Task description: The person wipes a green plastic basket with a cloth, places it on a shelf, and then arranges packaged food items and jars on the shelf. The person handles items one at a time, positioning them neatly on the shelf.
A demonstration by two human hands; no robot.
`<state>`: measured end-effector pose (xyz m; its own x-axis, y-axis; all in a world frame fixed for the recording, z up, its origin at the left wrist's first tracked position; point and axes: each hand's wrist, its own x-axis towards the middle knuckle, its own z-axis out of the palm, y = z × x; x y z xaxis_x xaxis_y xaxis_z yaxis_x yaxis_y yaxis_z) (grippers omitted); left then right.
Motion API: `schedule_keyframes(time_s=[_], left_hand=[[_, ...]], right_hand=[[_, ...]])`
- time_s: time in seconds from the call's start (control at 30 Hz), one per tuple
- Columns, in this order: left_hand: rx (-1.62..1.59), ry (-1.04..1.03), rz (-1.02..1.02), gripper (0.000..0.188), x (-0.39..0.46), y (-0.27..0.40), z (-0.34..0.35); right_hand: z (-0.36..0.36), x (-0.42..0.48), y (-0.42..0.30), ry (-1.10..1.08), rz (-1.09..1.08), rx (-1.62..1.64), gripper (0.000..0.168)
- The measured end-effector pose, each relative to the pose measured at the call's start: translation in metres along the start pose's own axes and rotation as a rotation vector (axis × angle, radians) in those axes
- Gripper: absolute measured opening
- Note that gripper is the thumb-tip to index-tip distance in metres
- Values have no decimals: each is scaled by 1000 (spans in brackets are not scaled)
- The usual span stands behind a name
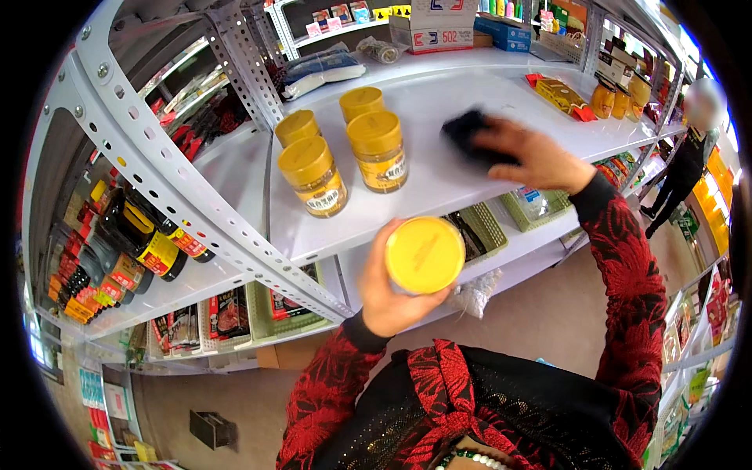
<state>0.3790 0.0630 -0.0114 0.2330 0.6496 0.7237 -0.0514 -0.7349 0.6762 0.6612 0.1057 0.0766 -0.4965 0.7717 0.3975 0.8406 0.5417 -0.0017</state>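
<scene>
My left hand (388,299) grips a jar with a yellow lid (425,255), held upright in front of the shelf's front edge. Over the white metal shelf (435,194), my right hand (529,150) has a dark cloth (473,132) under its fingers; both are blurred. Several similar yellow-lidded jars stand on the shelf's left part, among them a front left jar (314,176) and a front right jar (378,151). A yellow packet with red ends (561,98) lies farther right, beside glass jars of orange contents (620,97).
A perforated metal upright (176,170) divides off dark sauce bottles (141,235) at left. Below are a green plastic basket (496,226) and other baskets. Cartons (443,35) and plastic-wrapped goods (326,67) stand behind. Another person (684,164) stands at the far right.
</scene>
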Motion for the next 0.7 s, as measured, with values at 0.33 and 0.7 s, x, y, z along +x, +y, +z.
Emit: schedule_keyframes(time_s=[0.33,0.7], left_hand=[[55,66,119,99,9,-20,-55],[192,26,4,114,3,-33,-67]], right_hand=[[58,115,94,-283,234,-108,49],[125,255,119,-289,260,-147,52]])
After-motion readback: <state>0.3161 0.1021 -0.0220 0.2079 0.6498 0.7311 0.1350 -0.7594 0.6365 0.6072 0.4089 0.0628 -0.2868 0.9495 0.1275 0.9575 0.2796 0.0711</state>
